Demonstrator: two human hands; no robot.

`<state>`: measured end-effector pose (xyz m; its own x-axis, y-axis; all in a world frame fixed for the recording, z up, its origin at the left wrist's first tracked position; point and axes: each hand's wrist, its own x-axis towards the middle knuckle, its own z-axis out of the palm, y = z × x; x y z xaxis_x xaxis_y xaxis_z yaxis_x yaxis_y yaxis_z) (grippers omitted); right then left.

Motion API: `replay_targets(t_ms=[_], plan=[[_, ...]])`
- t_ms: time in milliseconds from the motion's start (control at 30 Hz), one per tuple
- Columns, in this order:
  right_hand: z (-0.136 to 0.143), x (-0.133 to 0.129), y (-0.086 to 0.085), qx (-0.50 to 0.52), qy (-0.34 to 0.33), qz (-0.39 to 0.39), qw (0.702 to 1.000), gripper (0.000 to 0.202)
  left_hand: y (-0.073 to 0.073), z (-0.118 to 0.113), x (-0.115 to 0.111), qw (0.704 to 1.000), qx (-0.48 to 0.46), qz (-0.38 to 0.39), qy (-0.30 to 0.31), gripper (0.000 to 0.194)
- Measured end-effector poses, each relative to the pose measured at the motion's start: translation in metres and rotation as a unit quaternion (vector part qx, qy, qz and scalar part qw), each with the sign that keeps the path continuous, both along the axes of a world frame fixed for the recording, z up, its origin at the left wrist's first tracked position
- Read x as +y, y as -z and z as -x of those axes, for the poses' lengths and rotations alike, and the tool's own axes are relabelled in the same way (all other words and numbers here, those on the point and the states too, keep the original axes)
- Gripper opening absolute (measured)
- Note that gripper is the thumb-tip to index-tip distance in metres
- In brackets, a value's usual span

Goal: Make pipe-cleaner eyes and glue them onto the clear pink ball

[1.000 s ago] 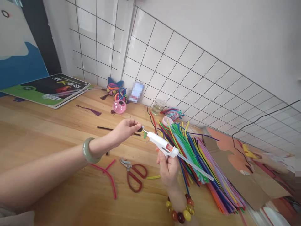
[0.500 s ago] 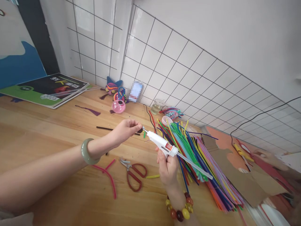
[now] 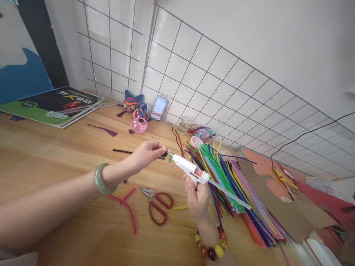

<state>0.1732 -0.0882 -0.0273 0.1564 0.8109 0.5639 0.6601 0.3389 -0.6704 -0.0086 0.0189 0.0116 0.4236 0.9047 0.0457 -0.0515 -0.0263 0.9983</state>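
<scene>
Gluing looks under way — left hand (image 3: 153, 152) pinches small, dark, round piece (image 3: 164, 154) at metal nozzle (image 3: 170, 154); right hand (image 3: 198, 200) grips white plastic glue gun (image 3: 184, 166); no finished join visible.

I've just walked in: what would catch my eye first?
Probably the white glue gun in the right hand, pointing at a small dark piece pinched in the left hand. Next, the bright pipe cleaners heaped to the right, and red-handled scissors on the wooden tabletop.

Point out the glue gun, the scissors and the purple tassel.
Glue gun (image 3: 187, 167): head view, on its white body.
Scissors (image 3: 151, 195): head view, on the metal near the pivot.
Purple tassel (image 3: 111, 132): head view, on its fringe.
</scene>
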Motion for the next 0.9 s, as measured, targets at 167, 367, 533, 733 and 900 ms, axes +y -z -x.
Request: replay_targets(t_ms=[167, 367, 533, 733, 900], plan=[[-0.0007, 0.0, 0.0009, -0.003, 0.006, 0.003, 1.0, 0.02, 0.0004, 0.0007, 0.0012, 1.0, -0.005, 0.0, -0.001, 0.019], [-0.0004, -0.0007, 0.0005, -0.011, 0.005, 0.003, 1.0, 0.021, 0.0019, 0.0011, 0.0031, 1.0, 0.001, -0.007, -0.003, 0.021], [-0.0002, -0.0003, 0.0001, -0.015, 0.011, 0.002, 1.0, 0.02, 0.001, 0.0011, 0.0019, 1.0, 0.001, -0.005, 0.012, 0.02], [-0.0009, -0.0004, -0.001, -0.032, 0.013, -0.004, 0.999, 0.02, 0.0037, 0.0012, 0.0039, 1.0, 0.006, -0.006, -0.005, 0.022], [-0.0007, -0.0005, 0.0009, -0.022, 0.015, 0.005, 1.0, 0.019, 0.0036, -0.0001, 0.0034, 1.0, 0.004, -0.008, 0.009, 0.021]])
